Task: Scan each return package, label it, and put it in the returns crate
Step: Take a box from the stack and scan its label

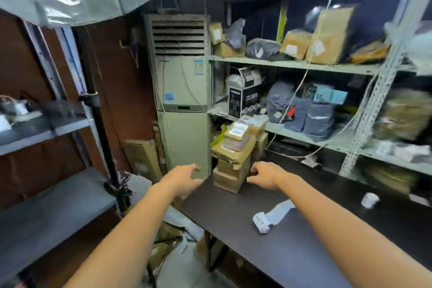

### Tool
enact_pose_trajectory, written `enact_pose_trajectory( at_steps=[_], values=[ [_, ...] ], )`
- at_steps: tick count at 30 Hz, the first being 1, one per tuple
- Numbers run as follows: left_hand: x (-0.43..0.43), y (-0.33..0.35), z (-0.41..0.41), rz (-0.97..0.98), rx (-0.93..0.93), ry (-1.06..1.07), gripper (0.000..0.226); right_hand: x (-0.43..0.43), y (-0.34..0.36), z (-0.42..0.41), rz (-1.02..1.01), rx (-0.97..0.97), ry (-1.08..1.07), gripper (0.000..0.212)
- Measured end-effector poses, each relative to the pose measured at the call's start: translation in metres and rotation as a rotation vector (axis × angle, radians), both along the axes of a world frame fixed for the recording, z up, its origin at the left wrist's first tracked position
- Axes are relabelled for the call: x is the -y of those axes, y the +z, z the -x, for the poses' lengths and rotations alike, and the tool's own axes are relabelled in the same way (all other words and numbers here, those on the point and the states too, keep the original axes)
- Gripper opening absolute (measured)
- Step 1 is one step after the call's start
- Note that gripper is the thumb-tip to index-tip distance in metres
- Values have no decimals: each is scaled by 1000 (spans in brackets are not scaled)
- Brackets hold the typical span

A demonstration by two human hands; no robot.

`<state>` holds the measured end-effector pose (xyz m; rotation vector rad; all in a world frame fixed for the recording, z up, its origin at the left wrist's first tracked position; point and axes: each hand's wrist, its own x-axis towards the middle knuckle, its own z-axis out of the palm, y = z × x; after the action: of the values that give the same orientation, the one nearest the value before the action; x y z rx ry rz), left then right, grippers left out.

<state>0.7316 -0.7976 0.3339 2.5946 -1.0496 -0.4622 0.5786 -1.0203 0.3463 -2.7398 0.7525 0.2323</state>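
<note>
A white paper label roll (261,222) lies on the matte dark worktop (304,252). Beyond it, the left hand (184,176) and right hand (266,175), fingers loosely spread and holding nothing, flank a ragged stack of brown cardboard packages (233,154) at the worktop's far corner, before grey metal shelves (292,64).

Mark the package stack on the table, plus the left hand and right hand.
package stack (233,154): head view, front face of a middle box.
left hand (187,176): head view, back of the hand.
right hand (265,174): head view, back of the hand.
</note>
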Motion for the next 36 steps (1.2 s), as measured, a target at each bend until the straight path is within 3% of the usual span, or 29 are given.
enact_pose_trajectory(
  at_steps=[8, 20, 23, 29, 36],
  values=[
    [106, -7, -22, 14, 44, -16, 45, 93, -10, -8, -25, 61, -107, 47],
    [219, -39, -152, 130, -30, 73, 55, 179, -47, -162, -263, 367, -310, 39],
    [244, -49, -171, 138, -74, 50, 59, 197, -53, -196, -371, 450, -355, 50],
    [276, -61, -190, 171, -135, 28, 59, 224, -70, -238, -566, 517, -380, 47],
    [281, -66, -186, 298, -205, 82, 53, 219, -82, -245, -1012, 662, -543, 50]
  ],
)
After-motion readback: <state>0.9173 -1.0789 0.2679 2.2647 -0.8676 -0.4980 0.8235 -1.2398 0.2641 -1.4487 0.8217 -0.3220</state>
